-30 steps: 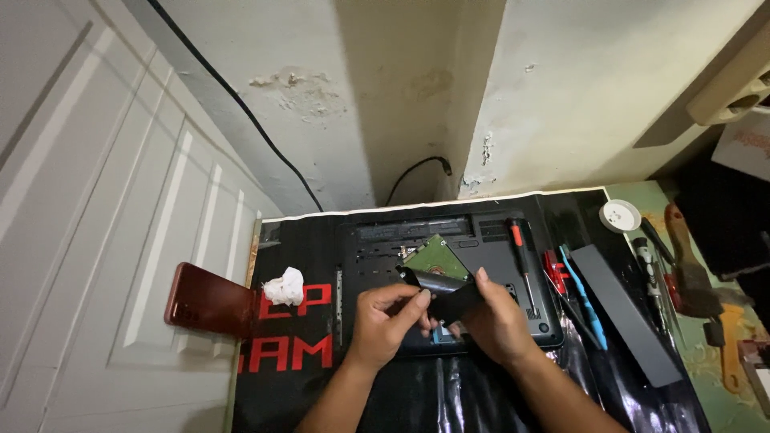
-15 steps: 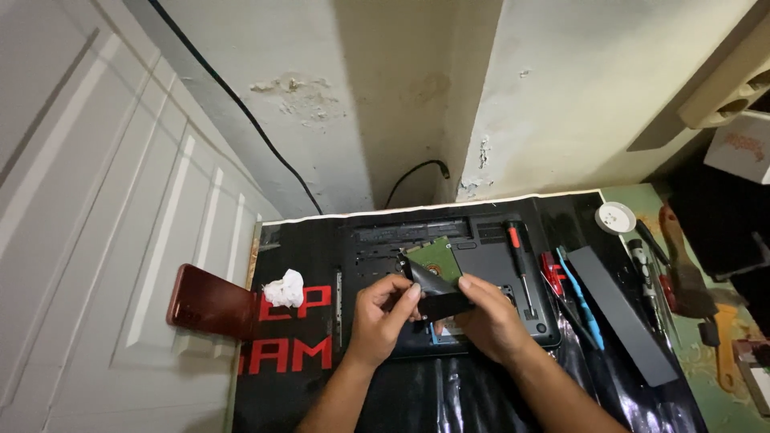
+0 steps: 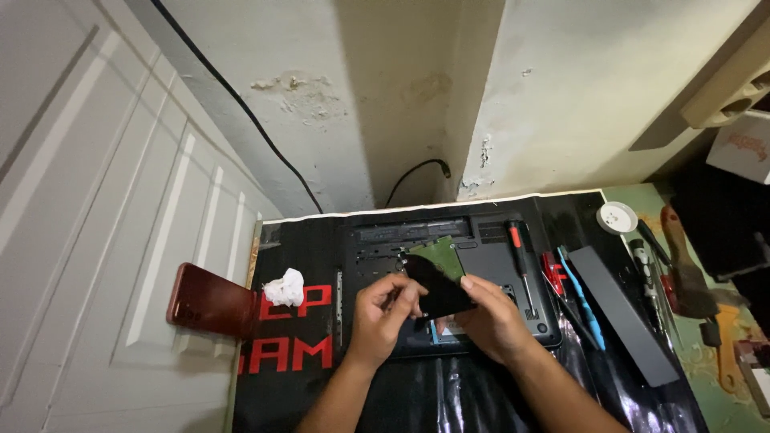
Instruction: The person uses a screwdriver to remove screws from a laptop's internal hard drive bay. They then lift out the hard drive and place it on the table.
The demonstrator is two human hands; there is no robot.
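A laptop (image 3: 481, 248) lies upside down on a black mat (image 3: 297, 361), its underside opened. Over its middle both hands hold a small flat drive (image 3: 439, 277), green circuit board at its far end, black cover at the near end. My left hand (image 3: 383, 317) pinches the drive's near left edge. My right hand (image 3: 489, 321) grips the near right side, thumb on top. The drive is tilted up off the laptop's open bay, which the hands partly hide.
A red-handled screwdriver (image 3: 519, 261) rests on the laptop. To the right lie a long black battery (image 3: 622, 313), blue and red tools (image 3: 573, 293), a white round disc (image 3: 617, 217) and more tools. A crumpled tissue (image 3: 285, 287) and red phone (image 3: 210, 301) sit left.
The hands have kept hold of the drive above the laptop, turning it slightly so more black cover shows. The camera view has shifted a little.
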